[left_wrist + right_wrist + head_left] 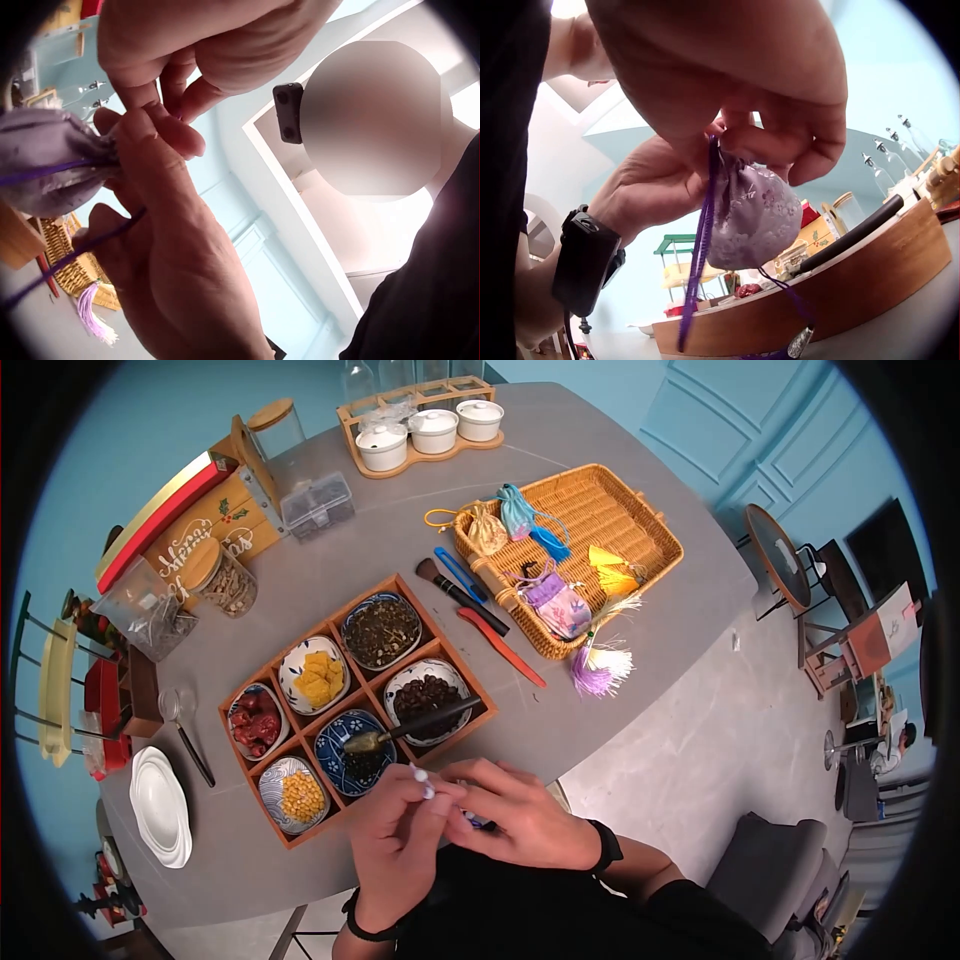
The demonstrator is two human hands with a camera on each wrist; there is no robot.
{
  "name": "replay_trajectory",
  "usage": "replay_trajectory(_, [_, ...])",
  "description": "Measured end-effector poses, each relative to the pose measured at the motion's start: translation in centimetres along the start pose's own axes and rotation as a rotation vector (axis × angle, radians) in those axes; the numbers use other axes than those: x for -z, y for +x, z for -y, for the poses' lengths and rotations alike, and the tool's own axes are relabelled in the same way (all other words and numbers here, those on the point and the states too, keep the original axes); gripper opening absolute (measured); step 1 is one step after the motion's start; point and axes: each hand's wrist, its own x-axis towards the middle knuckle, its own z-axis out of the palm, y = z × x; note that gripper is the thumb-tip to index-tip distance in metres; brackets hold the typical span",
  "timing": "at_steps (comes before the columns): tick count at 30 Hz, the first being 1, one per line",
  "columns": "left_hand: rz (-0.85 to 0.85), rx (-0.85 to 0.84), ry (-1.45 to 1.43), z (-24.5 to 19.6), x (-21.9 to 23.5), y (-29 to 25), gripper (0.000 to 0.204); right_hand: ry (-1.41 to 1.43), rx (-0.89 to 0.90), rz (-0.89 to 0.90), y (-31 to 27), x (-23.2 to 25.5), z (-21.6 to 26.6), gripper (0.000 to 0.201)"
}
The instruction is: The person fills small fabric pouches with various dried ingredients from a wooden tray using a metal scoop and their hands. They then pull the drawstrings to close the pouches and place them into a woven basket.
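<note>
Both hands meet over the near edge of the table, round a lilac flowered drawstring pouch (754, 214). My right hand (520, 820) pinches its gathered neck between thumb and fingers, and the full, rounded body hangs below in the right wrist view. With its fingertips close by the neck, my left hand (395, 850) pinches the purple drawstring (178, 116). Loose lengths of purple cord (699, 247) dangle beside the pouch, and a silver-capped end (800, 343) hangs beneath it. Fingers hide most of the pouch in the head view.
A wooden compartment box (285, 838) holds bowls of dried ingredients, a dark-handled scoop (430, 718) lying across two. Behind it are a brush (460, 595) and red tweezers (500, 647). A wicker tray (640, 520) carries several pouches and tassels. A white dish (160, 807) stands left.
</note>
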Motion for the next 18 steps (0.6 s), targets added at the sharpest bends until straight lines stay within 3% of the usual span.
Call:
replay_trajectory(5, [0.013,0.041,0.089,-0.8,0.3,0.8,0.019,0.076,-0.006,-0.091,-0.6,2.6,-1.2,0.017])
replay_trajectory(8, [-0.003,0.149,0.061,-0.9,1.8,0.8,0.030,0.156,-0.234,-0.152,-1.6,7.2,-2.0,0.013])
replay_trajectory(10, [-0.022,0.260,0.049,-0.9,3.5,0.3,0.035,0.159,-0.323,-0.350,-1.8,10.8,-2.4,0.013])
replay_trajectory(11, [-0.040,0.260,0.041,-0.8,4.3,0.0,0.034,0.078,-0.279,-0.426,-1.9,12.7,-3.6,0.015])
replay_trajectory(14, [-0.116,0.279,0.038,-0.7,6.3,-0.8,0.032,-0.255,-0.459,-0.562,1.0,17.8,-4.0,0.029])
replay_trajectory(16, [-0.142,0.263,0.014,-0.4,7.1,-1.1,0.031,-0.413,-0.558,-0.514,3.3,21.4,-6.1,0.033])
replay_trajectory(18, [-0.189,0.311,0.016,-0.1,7.7,-1.1,0.030,-0.487,-0.459,-0.473,6.7,23.7,-9.6,0.032])
